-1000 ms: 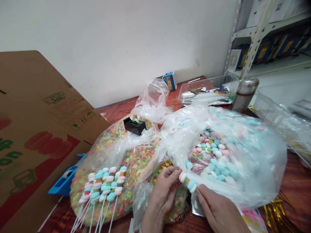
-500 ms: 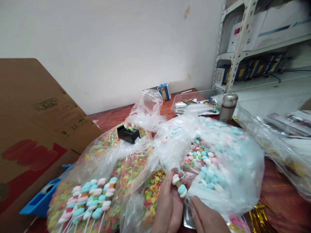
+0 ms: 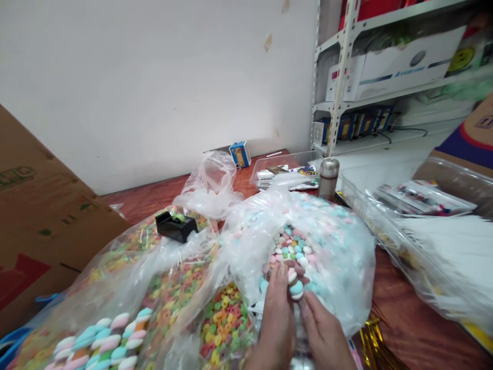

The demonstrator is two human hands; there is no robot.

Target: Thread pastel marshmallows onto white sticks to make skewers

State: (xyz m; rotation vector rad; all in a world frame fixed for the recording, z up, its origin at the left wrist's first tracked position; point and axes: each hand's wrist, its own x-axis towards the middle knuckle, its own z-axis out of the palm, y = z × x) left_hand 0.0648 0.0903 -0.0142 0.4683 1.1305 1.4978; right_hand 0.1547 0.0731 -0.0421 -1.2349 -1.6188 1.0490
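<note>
Barely legible box txt (image 3: 409,72); marshmallows (image 3: 296,289) held.

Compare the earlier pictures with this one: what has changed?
The left hand and right hand, with the candy stack, have shifted right, over the opening of the sweets bag. The view turned right, showing more of the shelf. Nothing was visibly let go. The tape dispenser and other candy stacks stayed on the bag of rings.

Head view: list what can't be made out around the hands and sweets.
All in the head view:
- Held sweets: partly covered by the left hand.
- Right hand: wrist cut off by the bottom edge.
- Row of sweets: lower ends cut off by the bottom edge.
- Metal flask: base hidden behind the marshmallow bag.
</note>
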